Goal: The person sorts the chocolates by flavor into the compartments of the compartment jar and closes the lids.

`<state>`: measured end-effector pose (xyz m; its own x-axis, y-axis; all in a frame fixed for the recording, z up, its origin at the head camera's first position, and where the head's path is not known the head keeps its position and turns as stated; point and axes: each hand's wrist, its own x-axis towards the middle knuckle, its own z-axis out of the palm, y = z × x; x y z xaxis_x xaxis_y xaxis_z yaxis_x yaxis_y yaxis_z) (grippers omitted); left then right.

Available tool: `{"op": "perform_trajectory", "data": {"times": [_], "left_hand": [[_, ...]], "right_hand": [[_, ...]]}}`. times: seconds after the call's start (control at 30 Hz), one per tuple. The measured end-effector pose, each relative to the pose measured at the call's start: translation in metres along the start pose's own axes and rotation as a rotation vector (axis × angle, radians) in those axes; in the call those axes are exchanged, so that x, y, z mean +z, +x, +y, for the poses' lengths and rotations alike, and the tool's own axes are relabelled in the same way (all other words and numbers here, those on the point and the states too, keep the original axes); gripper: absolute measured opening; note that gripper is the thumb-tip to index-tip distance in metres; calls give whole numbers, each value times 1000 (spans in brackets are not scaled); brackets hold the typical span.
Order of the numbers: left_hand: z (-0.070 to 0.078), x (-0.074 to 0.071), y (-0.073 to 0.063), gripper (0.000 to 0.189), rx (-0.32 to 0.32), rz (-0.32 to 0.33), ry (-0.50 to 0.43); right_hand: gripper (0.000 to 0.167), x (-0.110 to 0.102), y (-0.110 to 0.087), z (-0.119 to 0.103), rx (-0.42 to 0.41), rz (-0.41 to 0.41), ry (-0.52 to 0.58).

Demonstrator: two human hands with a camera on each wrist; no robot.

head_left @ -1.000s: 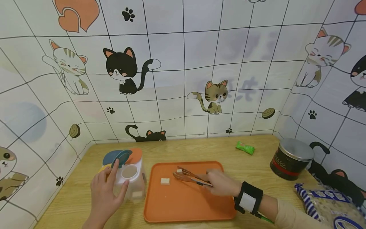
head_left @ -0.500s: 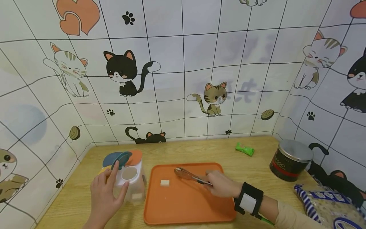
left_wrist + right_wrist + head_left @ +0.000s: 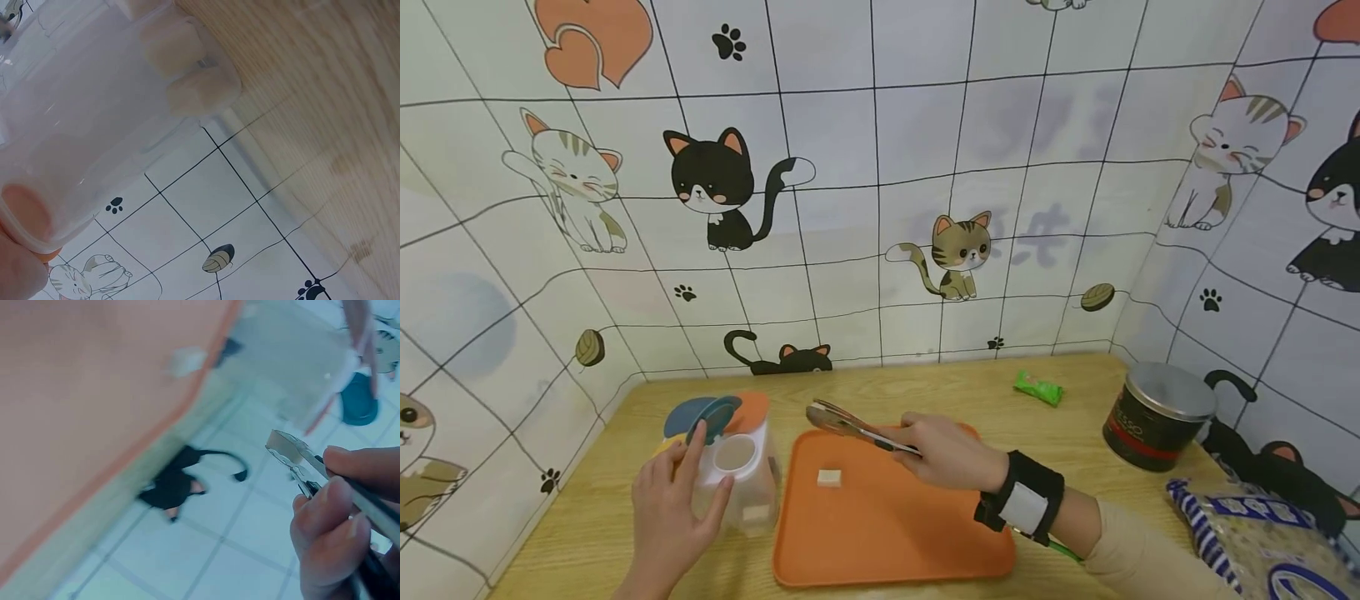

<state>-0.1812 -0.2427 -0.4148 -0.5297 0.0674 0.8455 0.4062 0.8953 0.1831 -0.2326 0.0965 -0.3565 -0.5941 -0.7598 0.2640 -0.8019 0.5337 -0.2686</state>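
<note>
My right hand [image 3: 953, 452] grips a pair of food tongs [image 3: 848, 423] above the back edge of the orange tray [image 3: 895, 533]. In the right wrist view a small pale block [image 3: 284, 447] is pinched between the tong tips. Another pale block [image 3: 830, 478] lies on the tray. At the left stands a clear container [image 3: 758, 493] with several coloured lids; the teal lid [image 3: 715, 417] is raised, showing a round opening. My left hand [image 3: 672, 507] keeps its index finger against that lid, thumb spread near the container's front. Pale blocks [image 3: 199, 90] rest inside the container's bottom.
A dark tin [image 3: 1157, 417] with a silver lid stands at the right. In front of it lies a blue-and-white striped bag [image 3: 1262, 533]. A small green packet [image 3: 1039, 389] lies near the back of the wooden table [image 3: 925, 387], against a cat-patterned wall.
The tongs have closed on the tray's farther pale block and lifted it, moving left toward the container with my right hand. My left hand stays at the lid.
</note>
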Motion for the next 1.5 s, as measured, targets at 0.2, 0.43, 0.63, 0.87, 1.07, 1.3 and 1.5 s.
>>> {"op": "perform_trajectory", "data": {"times": [0.2, 0.43, 0.63, 0.87, 1.07, 1.3, 1.5], "left_hand": [[1, 3, 6, 65, 32, 38, -14], [0, 1, 5, 67, 15, 35, -10], [0, 0, 4, 66, 8, 33, -17], [1, -2, 0, 68, -28, -39, -8], [0, -1, -1, 67, -15, -6, -10], [0, -2, -2, 68, -39, -49, -10], [1, -2, 0, 66, -22, -13, -18]], "right_hand": [[36, -9, 20, -27, -95, 45, 25], [36, -7, 36, -46, -176, 75, 34], [36, 3, 43, -53, -188, 60, 68], [33, 8, 42, -52, -196, 66, 109], [37, 9, 39, -49, -193, 74, 104], [42, 6, 32, -43, -123, 38, 129], [45, 0, 24, -35, -73, 34, 132]]}}
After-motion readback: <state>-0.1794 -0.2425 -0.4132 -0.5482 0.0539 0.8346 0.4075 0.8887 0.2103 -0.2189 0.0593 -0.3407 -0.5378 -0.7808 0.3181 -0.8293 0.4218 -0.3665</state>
